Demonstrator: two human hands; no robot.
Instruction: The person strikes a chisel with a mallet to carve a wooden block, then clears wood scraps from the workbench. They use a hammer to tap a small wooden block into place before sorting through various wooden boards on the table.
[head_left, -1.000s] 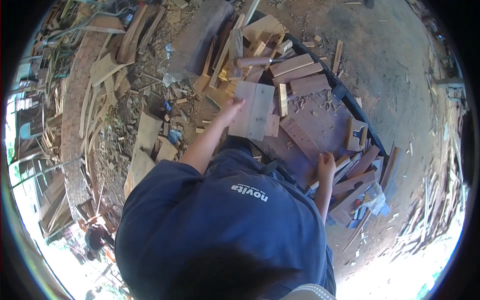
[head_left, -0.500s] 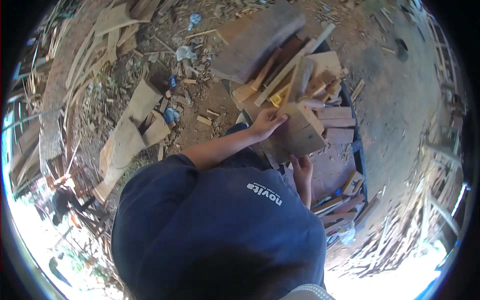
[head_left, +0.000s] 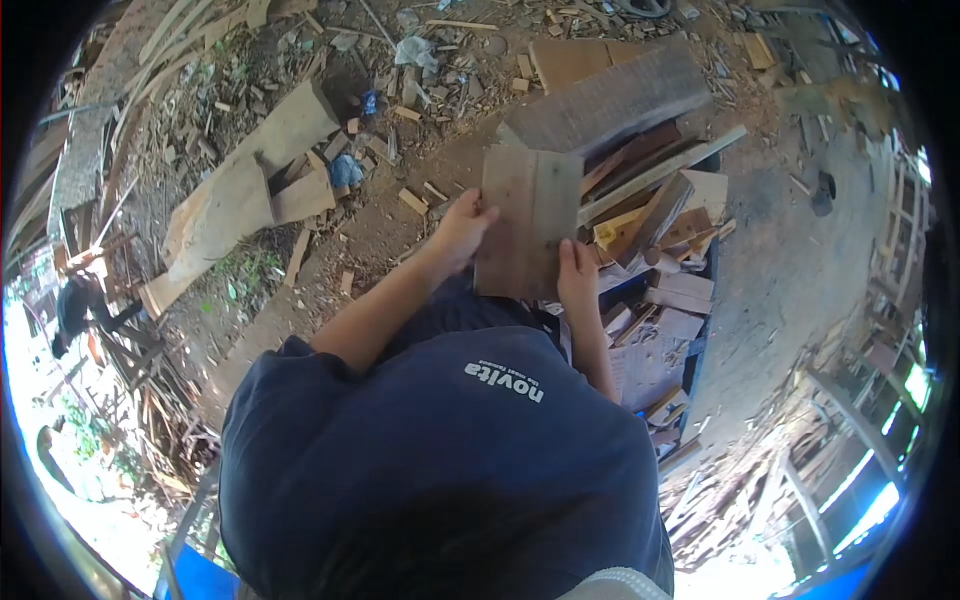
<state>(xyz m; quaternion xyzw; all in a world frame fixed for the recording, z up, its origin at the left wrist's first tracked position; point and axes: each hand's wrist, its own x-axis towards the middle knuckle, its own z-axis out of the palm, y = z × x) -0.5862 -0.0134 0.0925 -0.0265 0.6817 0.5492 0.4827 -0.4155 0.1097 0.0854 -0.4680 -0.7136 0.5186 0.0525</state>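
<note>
A box-like wooden piece (head_left: 530, 225) is held up between my two hands, one broad flat face toward me. A seam runs down that face, and a few small dark spots mark it. My left hand (head_left: 464, 230) grips its left edge, thumb on the near side. On the lower right edge, my right hand (head_left: 578, 275) closes with its thumb against the face. Most fingers of both hands are hidden behind the wood, as are its far sides.
Right of my hands, a dark-rimmed work surface (head_left: 650, 370) carries wood offcuts (head_left: 680, 295) and a yellow-brown piece (head_left: 618, 232). A thick plank (head_left: 610, 100) lies beyond. Long slabs (head_left: 240, 180), blue plastic (head_left: 346, 171) and scraps litter the ground at left.
The wooden piece has come left, away from the pile, and turned so a broad face points at me. My right hand has moved up along its right edge. The view has shifted.
</note>
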